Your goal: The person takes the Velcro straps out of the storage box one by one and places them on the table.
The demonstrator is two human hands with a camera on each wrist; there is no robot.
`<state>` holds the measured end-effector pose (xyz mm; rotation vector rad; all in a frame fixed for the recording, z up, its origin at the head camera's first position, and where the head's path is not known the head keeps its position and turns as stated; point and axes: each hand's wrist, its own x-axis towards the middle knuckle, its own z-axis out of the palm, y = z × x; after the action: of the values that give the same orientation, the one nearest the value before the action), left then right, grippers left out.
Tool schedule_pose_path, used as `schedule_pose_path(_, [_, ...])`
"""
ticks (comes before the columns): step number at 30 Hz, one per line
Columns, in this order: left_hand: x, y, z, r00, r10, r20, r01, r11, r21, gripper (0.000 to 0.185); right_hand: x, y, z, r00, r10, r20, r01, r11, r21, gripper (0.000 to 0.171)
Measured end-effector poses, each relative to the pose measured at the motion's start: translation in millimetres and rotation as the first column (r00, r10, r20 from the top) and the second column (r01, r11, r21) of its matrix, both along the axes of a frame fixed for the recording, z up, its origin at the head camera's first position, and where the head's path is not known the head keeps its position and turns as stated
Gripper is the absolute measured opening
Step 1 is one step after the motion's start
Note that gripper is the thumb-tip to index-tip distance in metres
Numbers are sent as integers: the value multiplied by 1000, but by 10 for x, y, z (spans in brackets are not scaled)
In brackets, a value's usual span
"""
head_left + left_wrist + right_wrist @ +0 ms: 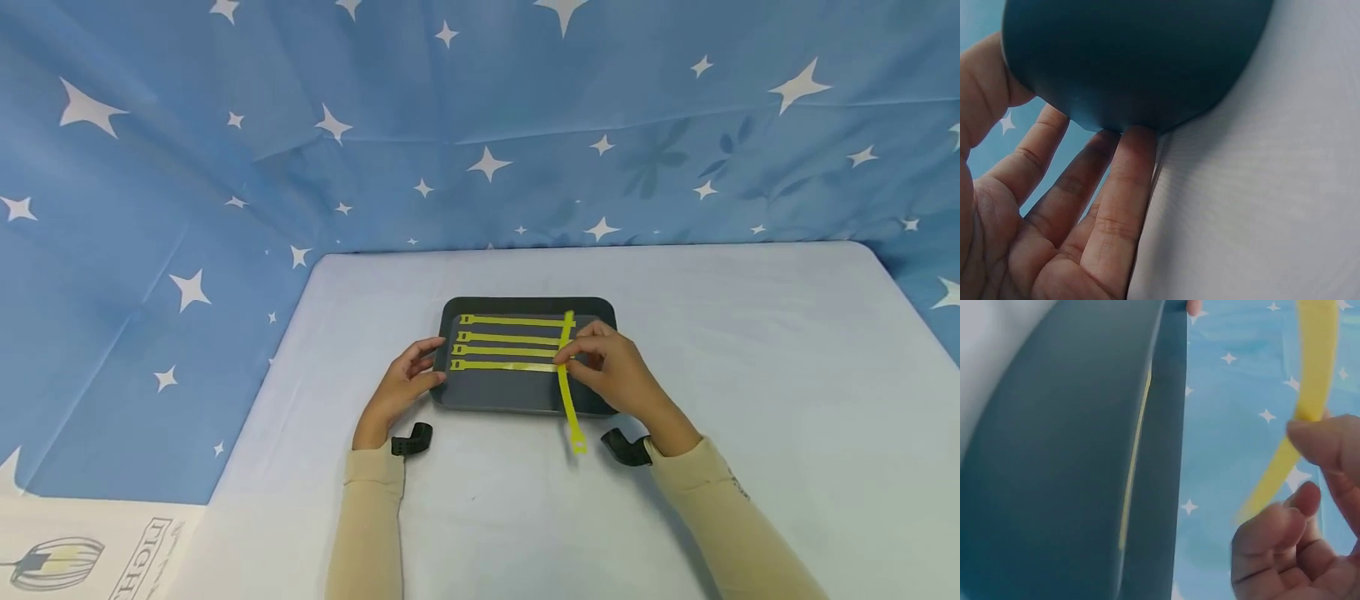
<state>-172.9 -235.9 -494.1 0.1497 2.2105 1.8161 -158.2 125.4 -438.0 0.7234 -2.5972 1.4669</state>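
A dark grey rectangular tray point(495, 393) lies on the white-covered table. Several yellow hook-and-loop cable ties point(510, 352) lie side by side in it, slotted heads toward the left. My left hand point(401, 387) holds the tray's left end; in the left wrist view its fingertips point(1138, 140) touch the tray wall from outside. Over the tray's right part, my right hand point(618, 367) pinches another yellow cable tie point(567, 398) near its middle. That tie crosses above the others, its slotted head hanging past the front rim. The right wrist view shows it between thumb and fingers.
White cloth point(750, 350) covers the table around the tray. A blue curtain with white stars point(450, 108) hangs behind and to the left. Printed fabric point(97, 550) lies at the lower left. Each wrist wears a black camera mount point(412, 439).
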Motion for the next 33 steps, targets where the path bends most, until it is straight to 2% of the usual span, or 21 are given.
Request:
schedule_pose_path(4, [20, -2, 9, 1000, -3, 3, 3, 1000, -8, 62, 44, 179, -42, 999, 2, 52, 4, 994, -110, 13])
schedule_pose_path(7, [37, -20, 3, 1000, 0, 1, 0, 1000, -8, 62, 79, 322, -28, 986, -1, 170, 30, 985, -172, 14])
schedule_pose_path(10, [49, -30, 1, 1000, 10, 1, -10, 1000, -13, 62, 104, 456, 28, 959, -12, 284, 73, 976, -207, 19])
schedule_pose_path(15, [60, -2, 21, 1000, 15, 8, -14, 999, -39, 61, 94, 718, 103, 940, 45, 338, 49, 964, -263, 23])
schedule_pose_path(22, [61, 20, 23, 1000, 10, 10, -9, 999, -44, 62, -63, 1058, 137, 932, 73, 354, 34, 957, -287, 17])
schedule_pose_path(28, [63, 24, 16, 1000, 10, 13, -10, 999, -35, 63, -239, 1213, 20, 917, 33, 398, 71, 967, -244, 20])
schedule_pose_path(33, [55, 38, 9, 1000, 10, 9, -10, 1000, -28, 63, -369, 1259, -99, 893, 2, 450, 89, 979, -182, 23])
